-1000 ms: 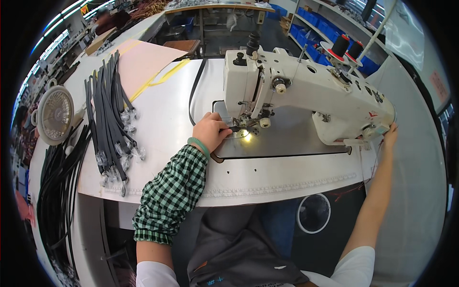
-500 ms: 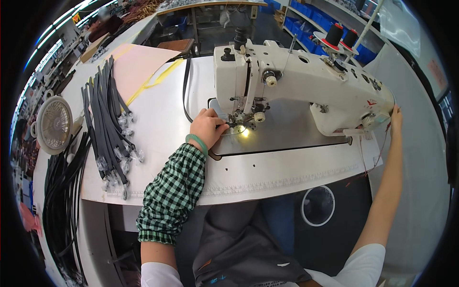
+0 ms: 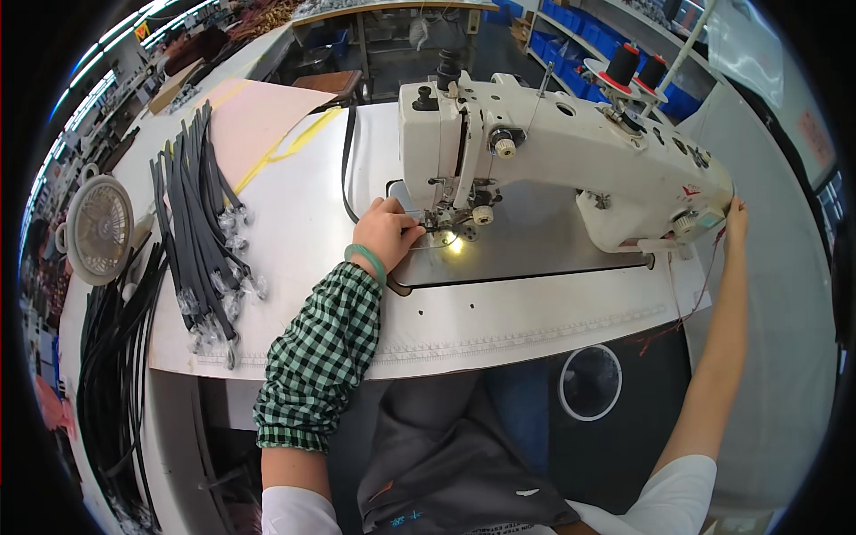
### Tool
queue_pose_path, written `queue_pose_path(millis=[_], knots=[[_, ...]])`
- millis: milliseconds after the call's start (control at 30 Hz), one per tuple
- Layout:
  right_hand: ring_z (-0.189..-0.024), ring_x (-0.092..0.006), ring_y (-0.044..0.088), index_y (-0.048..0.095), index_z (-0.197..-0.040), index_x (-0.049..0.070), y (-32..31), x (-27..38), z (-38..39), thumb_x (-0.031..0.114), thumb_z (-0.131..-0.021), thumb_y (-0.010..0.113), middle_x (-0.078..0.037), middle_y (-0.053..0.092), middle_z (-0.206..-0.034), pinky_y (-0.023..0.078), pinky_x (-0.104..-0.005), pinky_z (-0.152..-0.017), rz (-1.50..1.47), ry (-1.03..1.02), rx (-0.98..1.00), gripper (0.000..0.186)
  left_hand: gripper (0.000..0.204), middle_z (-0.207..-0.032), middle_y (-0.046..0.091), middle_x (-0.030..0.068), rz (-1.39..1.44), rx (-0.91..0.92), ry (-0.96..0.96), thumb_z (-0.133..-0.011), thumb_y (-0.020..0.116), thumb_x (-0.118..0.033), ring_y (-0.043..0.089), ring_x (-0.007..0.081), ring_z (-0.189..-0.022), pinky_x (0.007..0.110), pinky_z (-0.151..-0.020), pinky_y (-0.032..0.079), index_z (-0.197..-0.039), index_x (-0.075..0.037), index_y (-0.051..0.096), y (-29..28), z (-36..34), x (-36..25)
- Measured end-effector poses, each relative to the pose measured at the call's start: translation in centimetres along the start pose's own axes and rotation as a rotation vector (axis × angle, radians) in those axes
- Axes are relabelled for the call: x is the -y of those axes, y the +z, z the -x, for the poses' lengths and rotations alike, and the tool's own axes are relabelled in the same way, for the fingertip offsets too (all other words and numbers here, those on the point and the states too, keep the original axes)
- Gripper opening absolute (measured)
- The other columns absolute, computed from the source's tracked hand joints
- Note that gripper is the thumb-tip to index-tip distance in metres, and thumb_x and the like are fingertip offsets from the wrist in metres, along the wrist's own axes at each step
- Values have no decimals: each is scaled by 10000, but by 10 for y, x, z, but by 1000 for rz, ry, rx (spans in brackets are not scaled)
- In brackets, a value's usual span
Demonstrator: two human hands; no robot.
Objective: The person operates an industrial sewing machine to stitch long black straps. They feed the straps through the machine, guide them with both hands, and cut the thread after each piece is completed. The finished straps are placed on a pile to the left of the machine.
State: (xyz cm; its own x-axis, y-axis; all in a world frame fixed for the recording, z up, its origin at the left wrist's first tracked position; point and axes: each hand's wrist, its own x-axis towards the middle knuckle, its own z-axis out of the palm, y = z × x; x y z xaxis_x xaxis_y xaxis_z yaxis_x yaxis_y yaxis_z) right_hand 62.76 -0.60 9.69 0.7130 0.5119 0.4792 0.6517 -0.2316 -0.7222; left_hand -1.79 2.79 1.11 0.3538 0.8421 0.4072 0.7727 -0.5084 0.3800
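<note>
A white sewing machine (image 3: pixel 553 134) stands across the table, its lamp lighting the metal bed (image 3: pixel 526 241). Beside the needle and presser foot (image 3: pixel 446 223), my left hand (image 3: pixel 383 234) is closed, thumb and fingers pinching the end of a black strap (image 3: pixel 348 169). That strap curves up and away behind the hand; the pinched end is mostly covered by my fingers. Over at the machine's far right end, my right hand (image 3: pixel 736 221) curls around the handwheel, which is largely hidden by the hand and the housing.
Left on the table lie dark straps with clear-wrapped ends (image 3: pixel 201 214), near pink sheet material (image 3: pixel 259 120). More black straps (image 3: pixel 116 374) hang over the left edge below a white basket (image 3: pixel 100 227). Thread spools (image 3: pixel 624 64) stand behind the machine; red threads (image 3: pixel 682 312) dangle at right.
The whole view has shifted very slightly. Both hands keep their places at the needle and the machine's right end. The dangling red threads have swung a little.
</note>
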Motion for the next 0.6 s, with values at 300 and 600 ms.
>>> queue_pose_path(millis=[300,600], knots=[[-934,-239,527,524,-1040,-29,12,-64,13,386,-885,370,-156,562,-1021,386,-315,-807,-168,14,-108,469,129,-751,540,35,5,-46,55,-672,673,-192,499,195,-761,307,-666,450,-735,-80,675,6,-4,0],[-919,-304,545,528,-1029,-24,-9,28,-9,406,-875,363,-188,567,-1000,406,-348,-815,199,-168,11,486,121,-754,543,29,-15,-43,30,-668,670,-186,499,199,-768,308,-672,448,-729,-81,677,5,-2,2]])
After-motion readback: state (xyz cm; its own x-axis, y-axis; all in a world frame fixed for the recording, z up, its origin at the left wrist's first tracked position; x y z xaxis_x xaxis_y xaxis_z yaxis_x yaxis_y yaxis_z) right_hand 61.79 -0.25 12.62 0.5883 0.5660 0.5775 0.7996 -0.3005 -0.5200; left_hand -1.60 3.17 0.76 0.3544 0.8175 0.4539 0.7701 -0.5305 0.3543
